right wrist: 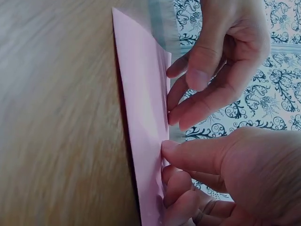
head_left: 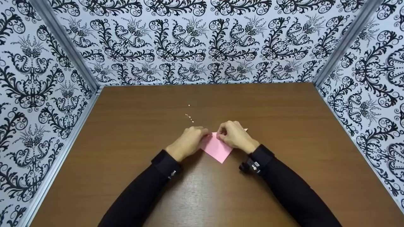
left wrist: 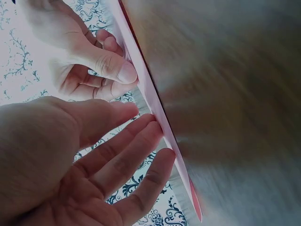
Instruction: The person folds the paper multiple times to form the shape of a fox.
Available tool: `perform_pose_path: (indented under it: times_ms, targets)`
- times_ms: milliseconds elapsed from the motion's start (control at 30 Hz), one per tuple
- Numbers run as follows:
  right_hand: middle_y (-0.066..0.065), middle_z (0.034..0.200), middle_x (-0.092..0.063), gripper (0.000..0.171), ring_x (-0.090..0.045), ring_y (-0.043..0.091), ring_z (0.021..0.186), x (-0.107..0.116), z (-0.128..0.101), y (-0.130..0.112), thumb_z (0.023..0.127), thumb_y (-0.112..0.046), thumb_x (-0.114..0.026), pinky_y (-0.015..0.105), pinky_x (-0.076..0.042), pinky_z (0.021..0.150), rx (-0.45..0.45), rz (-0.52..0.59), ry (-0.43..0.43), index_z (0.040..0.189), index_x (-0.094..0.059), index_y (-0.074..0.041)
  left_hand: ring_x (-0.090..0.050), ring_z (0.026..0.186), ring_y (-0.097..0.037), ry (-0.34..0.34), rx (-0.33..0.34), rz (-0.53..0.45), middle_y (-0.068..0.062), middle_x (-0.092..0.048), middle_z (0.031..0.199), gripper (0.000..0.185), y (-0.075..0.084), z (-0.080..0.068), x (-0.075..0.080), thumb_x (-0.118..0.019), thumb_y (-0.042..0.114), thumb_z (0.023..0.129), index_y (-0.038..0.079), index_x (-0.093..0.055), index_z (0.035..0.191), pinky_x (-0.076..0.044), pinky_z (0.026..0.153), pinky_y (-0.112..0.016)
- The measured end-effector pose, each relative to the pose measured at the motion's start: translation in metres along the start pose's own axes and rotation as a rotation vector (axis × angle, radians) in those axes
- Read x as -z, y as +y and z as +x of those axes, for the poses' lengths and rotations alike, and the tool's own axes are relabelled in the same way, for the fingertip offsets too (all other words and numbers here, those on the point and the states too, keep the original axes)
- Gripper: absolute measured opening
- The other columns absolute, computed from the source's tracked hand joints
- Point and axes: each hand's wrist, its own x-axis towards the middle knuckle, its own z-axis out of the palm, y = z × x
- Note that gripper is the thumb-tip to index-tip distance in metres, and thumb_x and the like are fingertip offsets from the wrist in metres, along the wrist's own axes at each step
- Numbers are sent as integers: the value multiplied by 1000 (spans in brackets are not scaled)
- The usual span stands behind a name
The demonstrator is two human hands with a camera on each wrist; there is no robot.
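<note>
A folded sheet of pink paper [head_left: 218,152] lies on the table, one corner pointing toward the person. My left hand [head_left: 188,141] is at its left side; in the left wrist view its fingers [left wrist: 164,162] are fairly straight, with the tips resting on the paper. On the upper part of the sheet, my right hand [head_left: 236,135] pinches the paper between its thumb [right wrist: 188,153] and curled fingers. Both hands stand close together along the sheet. A pale tip [head_left: 246,129] shows past the right hand, which covers part of the paper.
Several tiny pale bits [head_left: 189,117] are scattered on the brown wooden table [head_left: 142,113] beyond the left hand. Walls with a black-and-white scroll pattern [head_left: 202,41] enclose the table at the back and both sides. Dark sleeves cover both forearms.
</note>
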Motion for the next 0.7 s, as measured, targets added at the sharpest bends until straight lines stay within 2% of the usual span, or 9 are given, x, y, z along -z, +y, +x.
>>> perform_pose_path:
  times_ms: [133,300,467,700]
  targets:
    - [5,91,-85,7,-72,16,83,-1,0,-2,101,-7,-84,30,-57,76,-15,-3,-9,99,-90,-9,-86,99,-39,-16,-20,6,-19,-84,104,9,2,-2,3,-77,-1,108,1,-85,111,-73,85,-57]
    - [5,93,-84,3,-72,15,85,1,-5,-1,101,-14,-90,31,-56,79,42,5,-36,100,-89,-11,-86,105,-40,-60,14,-33,-20,-84,111,11,3,-3,5,-84,1,106,1,-88,116,-74,91,-55]
    - [8,102,-79,22,-68,20,92,5,-18,-2,97,-25,-98,33,-55,82,172,-19,-104,109,-87,-10,-84,104,-39,-82,46,-40,-20,-83,111,19,4,-5,6,-93,8,100,1,-88,117,-73,93,-55]
    - [8,110,-71,46,-64,20,95,11,-45,-9,88,-37,-104,37,-58,86,312,-144,-144,115,-83,-8,-79,90,-31,-70,3,-8,-17,-82,102,21,4,-4,5,-96,8,95,1,-88,114,-69,82,-51]
